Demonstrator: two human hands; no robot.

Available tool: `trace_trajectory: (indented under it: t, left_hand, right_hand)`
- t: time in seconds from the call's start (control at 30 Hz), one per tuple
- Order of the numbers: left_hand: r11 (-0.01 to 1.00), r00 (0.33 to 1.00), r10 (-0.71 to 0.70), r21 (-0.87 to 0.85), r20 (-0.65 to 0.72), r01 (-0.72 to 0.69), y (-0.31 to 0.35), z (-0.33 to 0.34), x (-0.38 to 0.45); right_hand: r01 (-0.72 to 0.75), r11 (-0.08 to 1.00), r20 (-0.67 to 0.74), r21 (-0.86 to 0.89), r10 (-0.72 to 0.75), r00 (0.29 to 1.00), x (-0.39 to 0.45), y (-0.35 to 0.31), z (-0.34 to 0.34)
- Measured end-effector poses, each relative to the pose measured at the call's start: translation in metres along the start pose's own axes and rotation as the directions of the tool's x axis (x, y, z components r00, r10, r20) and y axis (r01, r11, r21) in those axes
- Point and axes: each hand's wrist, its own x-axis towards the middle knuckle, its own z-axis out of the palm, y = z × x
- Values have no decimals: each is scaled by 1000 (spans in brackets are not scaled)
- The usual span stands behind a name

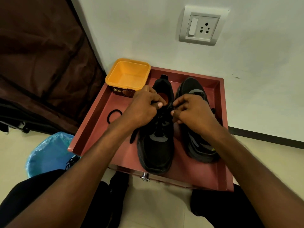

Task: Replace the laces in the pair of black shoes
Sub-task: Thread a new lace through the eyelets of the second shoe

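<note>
Pinching black lace (166, 111) (ends hidden), both hands (167, 108) over left shoe (156, 145).

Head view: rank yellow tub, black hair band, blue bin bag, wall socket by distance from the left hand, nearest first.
From the left hand:
1. Yellow tub, just behind it, in the tray's back left corner.
2. Black hair band, to its left on the tray floor.
3. Blue bin bag, on the floor left of the tray.
4. Wall socket, up on the wall.

Dim, warm indoor light; soft shadows; wide-angle bending at the edges; slight blur throughout.
</note>
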Motion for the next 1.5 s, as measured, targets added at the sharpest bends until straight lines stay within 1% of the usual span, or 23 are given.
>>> trace_trajectory:
  t: [0.1, 0.23, 0.33, 0.4, 0.47, 0.5, 0.53, 0.6, 0.63, 0.7, 0.77, 0.83, 0.9, 0.93, 1.0, 1.07, 1.13, 1.2, 1.27, 1.33, 1.37, 1.43, 1.5]
  left_hand:
    - [999, 999, 34, 1, 39, -34, -8, 3, -3]
    - [984, 999, -30, -173, 29, 34, -9, -7, -5]
    - [982, 998, -56, -178, 39, 62, -8, -12, -6]
    - [984, 998, -50, -170, 26, 54, -7, -11, -7]
    - [982, 998, -59, -178, 10, 59, -6, -10, -7]
    - [980, 998, -67, -188, 5, 66, -6, -10, -7]
    - [979, 997, -73, -189, -2, 71, -6, -11, -8]
    - [981, 998, -63, -184, -15, 59, -4, -11, -8]
    - [982, 998, -56, -183, -16, 52, -4, -11, -8]
    - [979, 998, -57, -194, 0, 56, -3, -9, -9]
    - [980, 999, -47, -192, 1, 46, -4, -10, -9]
    - [982, 999, -42, -185, 4, 42, -8, -10, -8]
    - [980, 999, -47, -192, 18, 50, -9, -11, -8]
    - [979, 999, -48, -199, 24, 52, -9, -11, -8]
    - [973, 999, -39, -226, 30, 45, -12, -11, -7]
    - [969, 999, -30, -245, 28, 36, -15, -12, -6]
    - [966, 999, -20, -257, 34, 28, -17, -12, -5]
    - [968, 1000, -10, -249, 27, 16, -17, -11, -6]
    - [976, 1000, 2, -216, 21, 2, -17, -12, -6]
    - [981, 999, 23, -191, 24, -18, -17, -12, -7]
    - [981, 999, 30, -191, 27, -25, -17, -12, -8]
    - [982, 999, 36, -189, 37, -29, -15, -13, -10]
    - [983, 998, 45, -182, 40, -37, -14, -16, -12]
  right_hand:
    - [17, 1000, -31, 20, -16, 999, -8, -2, 1]
    - [83, 995, -124, -52, -89, 988, -7, -3, 6]
    - [114, 993, -133, -16, -115, 984, -8, -9, 4]
    - [104, 993, -214, 54, -90, 973, -10, -15, -2]
    - [74, 957, -421, 279, 53, 905, -7, -17, -18]
    - [102, 915, -540, 390, 138, 830, -3, -16, -30]
    - [142, 908, -649, 394, 165, 743, -2, -14, -41]
    - [116, 987, -786, 114, 18, 618, -2, -7, -52]
    - [96, 994, -773, -57, -105, 625, -4, -7, -50]
    - [129, 955, -545, -266, -260, 797, -9, -9, -33]
    - [172, 907, -214, -385, -269, 939, -11, -10, -7]
    - [170, 916, -64, -363, -207, 976, -11, -6, 8]
    - [173, 936, -130, -307, -221, 967, -9, -4, 2]
    - [153, 948, -238, -278, -222, 945, -8, -5, -8]
    - [18, 965, -545, -261, -163, 823, -5, -6, -34]
    - [-115, 943, -699, -314, -147, 700, -6, -5, -49]
    - [-37, 915, -621, -401, -242, 746, -8, -4, -44]
    - [128, 879, -420, -459, -341, 841, -12, -9, -25]
    - [209, 840, -189, -500, -341, 921, -11, -10, -5]
    - [216, 837, -82, -503, -295, 952, -11, -7, 2]
    - [200, 854, -107, -481, -284, 953, -10, -6, -2]
    - [105, 917, -320, -386, -239, 917, -7, -7, -20]
    - [-26, 945, -563, -327, -173, 808, -7, -7, -43]
